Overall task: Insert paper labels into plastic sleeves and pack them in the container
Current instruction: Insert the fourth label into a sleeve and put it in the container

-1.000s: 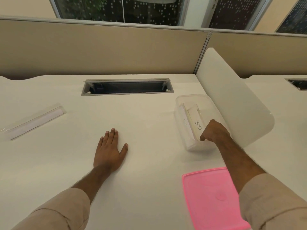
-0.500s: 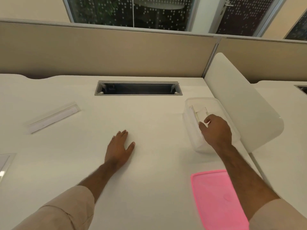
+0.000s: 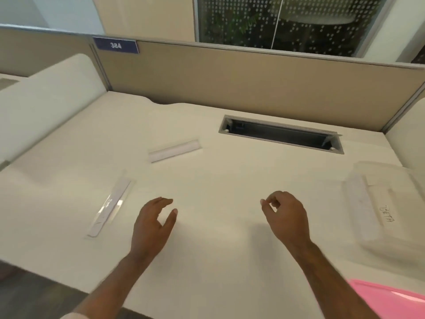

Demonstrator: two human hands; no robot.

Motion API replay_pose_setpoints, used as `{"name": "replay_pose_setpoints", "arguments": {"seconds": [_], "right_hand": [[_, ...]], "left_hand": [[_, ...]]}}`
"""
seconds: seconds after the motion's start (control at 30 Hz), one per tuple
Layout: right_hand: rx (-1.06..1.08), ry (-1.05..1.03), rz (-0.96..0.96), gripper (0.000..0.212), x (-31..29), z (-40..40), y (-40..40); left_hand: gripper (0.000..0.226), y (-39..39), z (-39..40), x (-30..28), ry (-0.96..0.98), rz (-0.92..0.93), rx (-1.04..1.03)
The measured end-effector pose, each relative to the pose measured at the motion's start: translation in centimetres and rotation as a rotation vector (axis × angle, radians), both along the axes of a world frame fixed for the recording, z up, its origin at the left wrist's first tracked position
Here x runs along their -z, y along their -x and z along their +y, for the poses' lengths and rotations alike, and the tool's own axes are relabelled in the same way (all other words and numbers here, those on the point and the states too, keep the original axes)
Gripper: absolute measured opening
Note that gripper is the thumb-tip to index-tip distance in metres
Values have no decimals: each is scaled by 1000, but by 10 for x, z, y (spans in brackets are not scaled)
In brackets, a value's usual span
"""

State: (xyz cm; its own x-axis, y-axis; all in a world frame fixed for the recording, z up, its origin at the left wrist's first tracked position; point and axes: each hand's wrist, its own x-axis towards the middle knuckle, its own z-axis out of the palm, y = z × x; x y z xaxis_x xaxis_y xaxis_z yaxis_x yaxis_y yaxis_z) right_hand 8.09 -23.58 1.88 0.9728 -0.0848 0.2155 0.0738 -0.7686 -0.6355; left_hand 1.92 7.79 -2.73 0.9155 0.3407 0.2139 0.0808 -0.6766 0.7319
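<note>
White desk (image 3: 207,180); two sleeved labels (image 3: 173,150) (image 3: 110,207); clear container (image 3: 391,180); pink lid (image 3: 391,300).

On the worktop (image 3: 207,180), two sleeves lie at ten o'clock: the far sleeve (image 3: 173,150) behind the near sleeve (image 3: 110,207). The container (image 3: 379,203) sits at three o'clock, the lid (image 3: 391,300) before it at five.

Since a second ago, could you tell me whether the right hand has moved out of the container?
Yes. The right hand has left the clear container and now hovers over the desk to its left, holding nothing.
</note>
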Motion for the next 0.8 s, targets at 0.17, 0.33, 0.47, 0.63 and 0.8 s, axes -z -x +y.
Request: {"name": "replay_pose_setpoints", "arguments": {"seconds": [0.17,0.33,0.47,0.63,0.8], "right_hand": [[-157,-41,61,14,10,73,-6],[-277,-92,134,13,16,131,-6],[-340,-99,153,13,18,163,-4],[-338,-128,187,13,19,184,-2],[-295,-233,175,11,17,180,1]], "left_hand": [[33,14,71,-10,-257,-93,-239],[57,21,125,-6,-305,191,-423],[22,24,146,4,-204,288,-367],[16,25,151,8,-60,228,-352],[19,25,138,-2,9,192,-190]]}}
